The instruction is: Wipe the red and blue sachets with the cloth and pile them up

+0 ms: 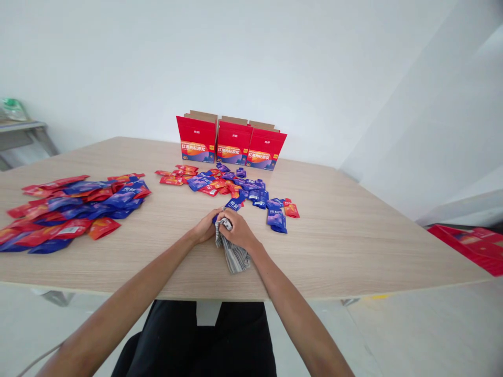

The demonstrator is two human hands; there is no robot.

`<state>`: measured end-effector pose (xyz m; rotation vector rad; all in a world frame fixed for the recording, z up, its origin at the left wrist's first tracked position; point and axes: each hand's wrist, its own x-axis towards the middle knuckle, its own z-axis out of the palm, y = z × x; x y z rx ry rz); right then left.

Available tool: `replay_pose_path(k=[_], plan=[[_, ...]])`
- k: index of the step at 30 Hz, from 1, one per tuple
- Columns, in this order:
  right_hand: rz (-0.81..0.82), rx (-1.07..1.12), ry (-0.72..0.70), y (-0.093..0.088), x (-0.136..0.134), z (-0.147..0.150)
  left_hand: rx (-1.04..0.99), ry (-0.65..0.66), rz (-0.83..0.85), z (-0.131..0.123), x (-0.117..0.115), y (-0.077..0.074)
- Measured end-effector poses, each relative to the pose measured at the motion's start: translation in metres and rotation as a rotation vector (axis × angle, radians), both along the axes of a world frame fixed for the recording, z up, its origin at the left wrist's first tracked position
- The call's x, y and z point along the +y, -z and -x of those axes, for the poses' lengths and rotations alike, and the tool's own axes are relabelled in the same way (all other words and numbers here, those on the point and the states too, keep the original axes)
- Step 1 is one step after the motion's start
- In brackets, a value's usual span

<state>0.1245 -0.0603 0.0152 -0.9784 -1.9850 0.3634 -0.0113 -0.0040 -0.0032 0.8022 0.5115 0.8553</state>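
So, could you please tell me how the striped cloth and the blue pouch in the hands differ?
The striped cloth carries grey-and-white stripes; the blue pouch has white print. The cloth is bunched in the right hand; the pouch looks flatter, in the left hand. The cloth trails out on the near side; the pouch shows on the far side. Both are held.

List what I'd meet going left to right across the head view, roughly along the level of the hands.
Large pile of red and blue packets, left hand, striped cloth, loose blue packet, small red-orange packet, red box at the right edge.
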Motion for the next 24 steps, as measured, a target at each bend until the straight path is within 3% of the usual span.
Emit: replay_pose_path(k=[4, 10, 13, 19, 21, 24], plan=[[-0.037, 0.052, 0.099, -0.004, 0.000, -0.002, -0.019, -0.014, -0.015, -0.001, -0.003, -0.004], [-0.091, 0.200, 0.226, -0.012, 0.000, -0.010, -0.047, 0.072, -0.078, -0.001, -0.007, -0.005], [-0.061, 0.170, 0.171, -0.009, 0.000, -0.008, -0.024, 0.049, -0.035, -0.001, -0.005, -0.003], [0.038, -0.040, -0.079, 0.000, 0.000, 0.002, 0.004, 0.038, 0.048, 0.002, 0.000, -0.001], [0.043, -0.047, -0.077, -0.001, -0.001, 0.003, 0.005, 0.034, 0.053, 0.002, 0.000, -0.002], [-0.006, 0.023, 0.045, -0.005, -0.001, -0.001, -0.016, -0.023, 0.048, 0.001, 0.001, -0.001]])
